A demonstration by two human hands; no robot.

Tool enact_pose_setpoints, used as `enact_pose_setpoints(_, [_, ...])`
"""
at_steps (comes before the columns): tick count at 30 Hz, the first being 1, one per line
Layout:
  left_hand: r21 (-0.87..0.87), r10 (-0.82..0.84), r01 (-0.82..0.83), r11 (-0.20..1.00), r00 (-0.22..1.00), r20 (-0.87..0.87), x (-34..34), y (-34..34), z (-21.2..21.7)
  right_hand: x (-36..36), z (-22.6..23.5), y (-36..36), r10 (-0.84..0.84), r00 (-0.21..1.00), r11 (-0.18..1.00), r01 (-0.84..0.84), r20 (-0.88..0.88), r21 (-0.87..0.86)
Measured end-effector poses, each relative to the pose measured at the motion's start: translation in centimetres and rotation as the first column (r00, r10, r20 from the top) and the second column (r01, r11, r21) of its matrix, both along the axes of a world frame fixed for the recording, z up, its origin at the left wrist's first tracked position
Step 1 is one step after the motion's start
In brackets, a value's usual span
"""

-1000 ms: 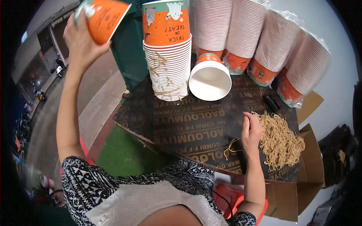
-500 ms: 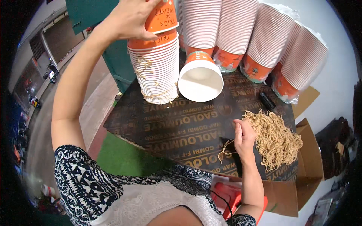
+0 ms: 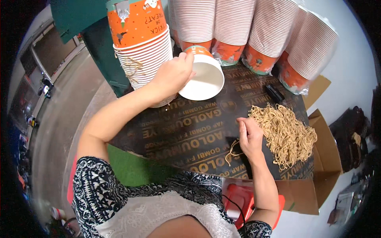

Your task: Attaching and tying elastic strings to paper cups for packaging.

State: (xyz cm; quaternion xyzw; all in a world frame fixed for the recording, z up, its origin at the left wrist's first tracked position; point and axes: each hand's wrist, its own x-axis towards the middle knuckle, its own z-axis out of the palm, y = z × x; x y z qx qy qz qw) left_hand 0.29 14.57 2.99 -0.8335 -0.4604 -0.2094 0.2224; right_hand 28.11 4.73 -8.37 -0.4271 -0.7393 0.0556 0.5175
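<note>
My left hand point(image 3: 171, 77) grips the rim of a paper cup point(image 3: 201, 76) that lies tipped on its side, its white inside facing me, next to a tall stack of orange and white cups point(image 3: 139, 43). A bit of string hangs on that stack. My right hand point(image 3: 250, 137) pinches a short piece of tan string point(image 3: 231, 148) at the edge of a loose pile of tan strings point(image 3: 286, 133). Everything rests on a dark printed board point(image 3: 190, 133).
Several wrapped stacks of cups point(image 3: 274, 35) stand along the far edge of the board. A small black object point(image 3: 274, 93) lies near them. An open cardboard box point(image 3: 317, 174) sits at the right, a red stool point(image 3: 242, 200) below the board.
My left hand put an orange cup on top of the stack, then came down and took hold of the tipped cup. My right hand picked a string from the pile.
</note>
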Motion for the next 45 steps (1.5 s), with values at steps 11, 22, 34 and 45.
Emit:
enact_pose_setpoints(11, [0.027, 0.04, -0.044, 0.999, 0.99, 0.137, 3.7, 5.0, -3.4, 0.6, 0.4, 0.2, -0.039, 0.998, 0.999, 0.039, -0.047, 0.001])
enact_pose_setpoints(22, [0.448, -0.267, 0.145, 0.882, 0.938, 0.223, 2.8, 5.7, -4.3, 0.5, 0.0, 0.2, -0.055, 0.998, 0.998, 0.054, -0.039, -0.014])
enact_pose_setpoints(34, [0.508, -0.26, 0.151, 0.848, 0.954, 0.15, 1.9, 4.2, -4.1, 0.3, 0.4, 0.1, -0.042, 0.999, 0.998, 0.043, 0.03, -0.046])
enact_pose_setpoints(45, [0.51, -0.052, 0.01, 0.86, 0.996, 0.067, 2.7, 2.9, -2.1, 0.2, 0.5, 0.1, -0.036, 0.999, 0.997, 0.038, 0.021, -0.06])
